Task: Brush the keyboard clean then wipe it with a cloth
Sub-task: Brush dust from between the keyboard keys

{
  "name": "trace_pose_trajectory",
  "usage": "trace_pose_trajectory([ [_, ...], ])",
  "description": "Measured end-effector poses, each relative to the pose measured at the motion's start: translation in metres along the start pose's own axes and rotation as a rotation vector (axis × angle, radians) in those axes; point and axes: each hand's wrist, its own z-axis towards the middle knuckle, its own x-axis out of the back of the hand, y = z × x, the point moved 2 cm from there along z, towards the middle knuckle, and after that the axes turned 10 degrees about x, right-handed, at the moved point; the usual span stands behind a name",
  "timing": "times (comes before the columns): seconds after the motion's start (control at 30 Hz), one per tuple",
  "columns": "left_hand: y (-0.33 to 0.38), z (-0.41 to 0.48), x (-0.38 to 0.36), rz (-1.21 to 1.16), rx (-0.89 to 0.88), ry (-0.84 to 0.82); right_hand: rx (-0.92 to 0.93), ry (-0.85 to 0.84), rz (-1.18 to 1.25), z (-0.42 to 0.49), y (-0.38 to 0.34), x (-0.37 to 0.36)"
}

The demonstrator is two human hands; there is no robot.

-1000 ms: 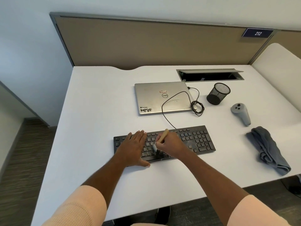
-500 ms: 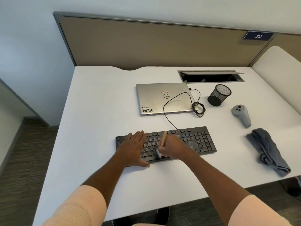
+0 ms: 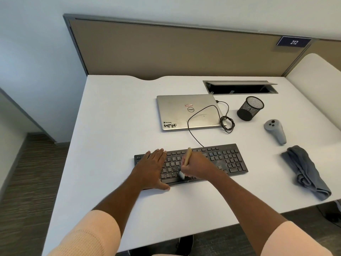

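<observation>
A black keyboard (image 3: 226,160) lies near the front of the white desk (image 3: 114,111). My left hand (image 3: 150,169) rests flat on its left part, fingers straight, thumb at the front edge. My right hand (image 3: 198,167) grips a small brush with a pale wooden handle (image 3: 187,156); its grey bristles (image 3: 181,175) touch the lower key rows at the keyboard's middle. A folded grey cloth (image 3: 305,171) lies on the desk to the right, apart from both hands.
A closed silver laptop (image 3: 184,111) sits behind the keyboard with a black cable (image 3: 227,122) looped beside it. A black mesh cup (image 3: 250,108), a grey controller (image 3: 275,131) and an open cable hatch (image 3: 239,87) are at the back right. A partition stands behind.
The brush has shifted slightly toward the front rows of the keyboard, with its handle more upright. My left hand has stayed in place.
</observation>
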Motion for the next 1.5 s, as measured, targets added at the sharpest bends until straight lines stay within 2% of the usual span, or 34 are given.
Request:
trace_pose_trajectory([
  [0.1, -0.003, -0.001, -0.001, -0.015, -0.009, -0.003, 0.006, 0.127, 0.063, 0.001, -0.004, 0.001],
  [0.33, -0.007, -0.001, -0.001, -0.012, -0.035, 0.004, -0.044, -0.026, -0.087, 0.005, 0.000, -0.006],
  [0.5, -0.010, -0.002, -0.003, -0.032, -0.043, 0.003, 0.013, 0.122, 0.033, 0.003, -0.013, -0.004],
  [0.73, -0.017, -0.001, -0.005, -0.041, -0.058, -0.001, -0.047, -0.001, -0.005, 0.001, -0.011, -0.015],
  [0.93, -0.019, -0.002, -0.007, -0.054, -0.064, 0.008, -0.005, 0.129, 0.025, 0.004, -0.016, -0.009],
  [1.1, -0.020, 0.000, -0.007, -0.061, -0.070, 0.022, -0.043, -0.032, -0.030, 0.005, -0.013, -0.014],
  [1.3, -0.021, 0.000, -0.008, -0.070, -0.070, 0.020, -0.006, 0.082, 0.074, 0.008, -0.022, -0.013],
  [1.5, -0.021, 0.001, -0.008, -0.072, -0.068, 0.021, -0.021, -0.049, -0.016, 0.007, -0.020, -0.021],
])
